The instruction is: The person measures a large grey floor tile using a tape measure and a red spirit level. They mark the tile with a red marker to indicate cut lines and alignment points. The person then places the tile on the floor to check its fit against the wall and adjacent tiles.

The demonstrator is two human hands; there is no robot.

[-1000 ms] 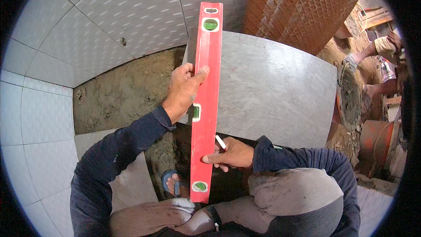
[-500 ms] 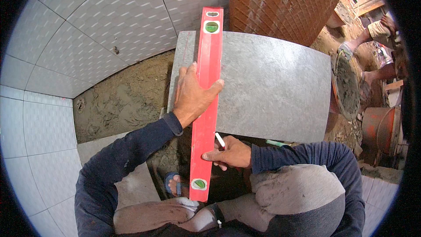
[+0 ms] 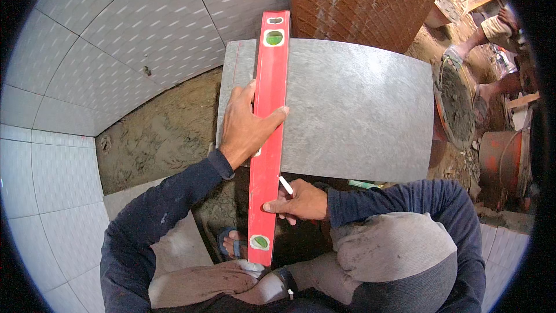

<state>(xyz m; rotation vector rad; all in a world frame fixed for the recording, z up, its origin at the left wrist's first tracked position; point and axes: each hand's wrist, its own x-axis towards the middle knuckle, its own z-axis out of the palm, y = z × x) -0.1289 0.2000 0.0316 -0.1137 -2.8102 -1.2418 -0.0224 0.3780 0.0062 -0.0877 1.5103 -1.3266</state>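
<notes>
A long red spirit level (image 3: 270,90) lies across the left part of a large grey tile (image 3: 359,104), its near end reaching past the tile's front edge toward my legs. Green vials show at both ends. My left hand (image 3: 248,124) is closed over the level's middle, thumb on its top face and fingers along its left side. Lower down, my right hand (image 3: 304,200) pinches a slim white pen (image 3: 285,185), its thumb pressed against the level's right edge. A thin reddish line (image 3: 237,61) runs near the tile's left edge.
Wet mortar (image 3: 156,130) spreads left of the tile, beside the white patterned wall tiles (image 3: 145,29). Behind stands a brown ridged panel (image 3: 359,0). At the right are a pan of mortar (image 3: 456,104), an orange-grey container (image 3: 499,156) and another person's legs (image 3: 492,90).
The view has shifted slightly, so most things sit a little further left in the picture. Both hands keep their hold, and the level lies nearly as before on the tile.
</notes>
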